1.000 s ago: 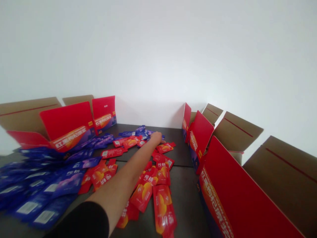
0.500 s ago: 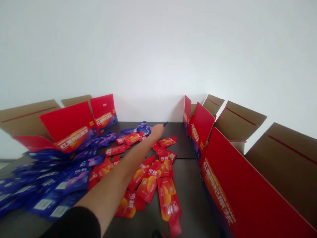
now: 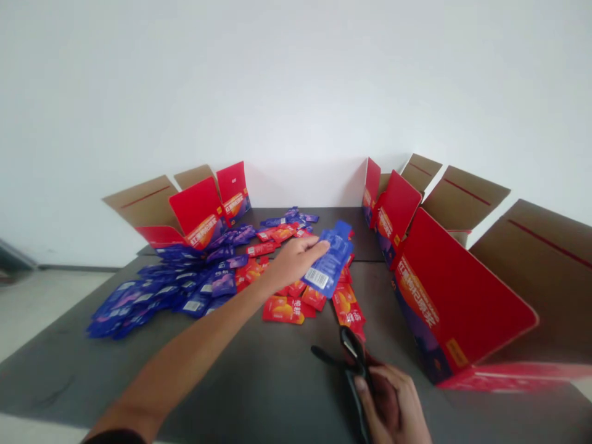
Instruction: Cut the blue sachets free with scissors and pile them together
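Left hand (image 3: 296, 262) centre-table, fingers (image 3: 314, 248) pressed together, pinching blue pouch (image 3: 332, 264) by edge; pouch held clear of red pouches (image 3: 314, 299) below. Long axis tilted, barcode end lower left, top end upper right. Right hand (image 3: 391, 404) lower right, fingers curled round black scissors (image 3: 354, 361), kept well away from blue pouch heap (image 3: 152, 296).

Blue barcoded sachet (image 3: 329, 263) in left hand (image 3: 293, 263), black scissors (image 3: 355, 361) in right hand (image 3: 391, 407)
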Available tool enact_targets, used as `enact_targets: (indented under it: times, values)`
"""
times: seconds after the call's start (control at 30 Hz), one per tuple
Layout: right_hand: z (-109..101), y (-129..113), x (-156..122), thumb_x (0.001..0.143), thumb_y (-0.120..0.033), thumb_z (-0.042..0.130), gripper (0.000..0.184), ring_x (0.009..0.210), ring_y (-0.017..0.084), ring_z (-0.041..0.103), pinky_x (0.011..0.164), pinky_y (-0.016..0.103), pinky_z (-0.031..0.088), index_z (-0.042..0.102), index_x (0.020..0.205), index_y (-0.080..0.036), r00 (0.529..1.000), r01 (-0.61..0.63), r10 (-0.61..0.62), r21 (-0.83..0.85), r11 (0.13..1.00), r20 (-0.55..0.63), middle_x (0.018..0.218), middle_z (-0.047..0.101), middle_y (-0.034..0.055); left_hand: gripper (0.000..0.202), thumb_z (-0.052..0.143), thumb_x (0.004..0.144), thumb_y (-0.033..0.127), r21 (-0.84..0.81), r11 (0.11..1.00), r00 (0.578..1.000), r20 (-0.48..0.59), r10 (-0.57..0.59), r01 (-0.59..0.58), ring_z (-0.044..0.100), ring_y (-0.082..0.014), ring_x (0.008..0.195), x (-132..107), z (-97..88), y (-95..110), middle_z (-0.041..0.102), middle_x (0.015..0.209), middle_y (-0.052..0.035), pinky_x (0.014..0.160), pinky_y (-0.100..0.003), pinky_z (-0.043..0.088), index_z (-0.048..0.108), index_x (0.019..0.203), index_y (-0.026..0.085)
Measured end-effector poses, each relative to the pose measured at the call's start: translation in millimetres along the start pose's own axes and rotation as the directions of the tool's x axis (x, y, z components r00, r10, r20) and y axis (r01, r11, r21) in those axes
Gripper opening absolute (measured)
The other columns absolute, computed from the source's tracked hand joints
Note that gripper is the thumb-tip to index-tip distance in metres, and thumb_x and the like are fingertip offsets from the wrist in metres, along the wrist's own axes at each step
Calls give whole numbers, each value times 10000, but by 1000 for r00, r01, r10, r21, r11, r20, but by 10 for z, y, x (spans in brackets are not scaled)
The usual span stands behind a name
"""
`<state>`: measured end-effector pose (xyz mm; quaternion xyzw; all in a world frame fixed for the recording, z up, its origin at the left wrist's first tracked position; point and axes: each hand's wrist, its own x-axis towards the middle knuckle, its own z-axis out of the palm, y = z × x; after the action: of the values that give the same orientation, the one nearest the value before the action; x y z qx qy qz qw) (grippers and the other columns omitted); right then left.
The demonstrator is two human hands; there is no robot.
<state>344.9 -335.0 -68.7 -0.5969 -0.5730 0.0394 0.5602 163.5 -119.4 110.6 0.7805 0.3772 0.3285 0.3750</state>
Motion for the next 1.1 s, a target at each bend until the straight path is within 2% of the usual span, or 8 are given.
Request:
enact_targets:
  times: [0.07, 0.2, 0.33, 0.43, 0.57, 0.77, 0.9, 1.1]
  values:
    - [-31, 4, -13, 907, -491, 725, 323, 997, 261, 676, 839, 387, 567, 678, 1096, -233, 995, -94, 94, 29, 995, 29, 1100, 686, 95, 506, 523, 970, 648, -144, 976, 979, 144, -145, 166, 486, -116, 567, -541, -28, -11, 553, 682, 25, 525, -228, 349, 664, 903, 166]
    - [-55, -60, -20, 904, -524, 718, 363, 1043, 271, 640, 916, 441, 517, 662, 1114, -233, 976, -219, 218, 46, 975, 18, 1142, 661, 93, 469, 540, 982, 594, -98, 939, 916, 271, -295, 331, 466, -105, 571, -1426, 64, -190, 540, 670, 31, 530, -224, 326, 639, 827, 163]
    - [-45, -132, 12, 904, -529, 718, 364, 1022, 257, 632, 911, 435, 494, 655, 1111, -237, 975, -220, 220, 25, 975, 12, 1116, 654, 76, 388, 522, 1013, 502, -13, 935, 920, 183, -346, 354, 626, -159, 700, -1921, 253, -420, 703, 840, -16, 622, -237, 419, 685, 1166, 184]
    - [-53, -192, 46, 904, -539, 715, 356, 998, 249, 617, 890, 416, 482, 666, 1072, -229, 981, -192, 192, -35, 981, 2, 1069, 652, 70, 512, 522, 1024, 439, 191, 918, 932, 31, -361, 349, 676, -189, 714, -2065, 358, -552, 723, 829, -20, 653, -255, 443, 511, 1487, 219]
    - [-64, -251, 69, 917, -519, 711, 341, 1012, 245, 613, 902, 410, 470, 668, 1079, -222, 984, -177, 177, -49, 983, -9, 1077, 652, 73, 584, 491, 1055, 409, 394, 877, 959, -59, -276, 276, 713, -212, 754, -2124, 439, -683, 732, 858, -34, 703, -287, 496, 370, 1592, 214]
    - [-42, -272, 51, 917, -503, 719, 326, 1024, 245, 616, 912, 404, 472, 664, 1072, -222, 987, -161, 159, -82, 984, -25, 1084, 656, 72, 440, 483, 1069, 451, 602, 798, 998, -62, 30, 13, 661, -262, 1103, -2344, 488, -651, 704, 1191, -112, 984, -428, 550, 586, 1421, 209]
    - [-57, -279, 100, 927, -487, 712, 303, 1018, 246, 627, 898, 401, 481, 660, 1073, -227, 991, -134, 136, -93, 987, 13, 1076, 663, 69, 418, 588, 1024, 430, 644, 747, 978, 6, 208, -163, 544, -299, 1324, -2682, 525, -528, 566, 1462, -137, 1115, -493, 501, 632, 1391, 235]
    - [-3, -653, 398, 950, -423, 704, 247, 1030, 249, 623, 900, 403, 503, 630, 1098, -239, 995, 51, -42, -99, 994, 94, 1084, 647, 72, 319, 649, 1006, 332, 605, 709, 917, 96, 387, -363, 589, -261, 1302, -3045, 651, -669, 631, 1416, -129, 1093, -427, 539, 687, 1287, 185]
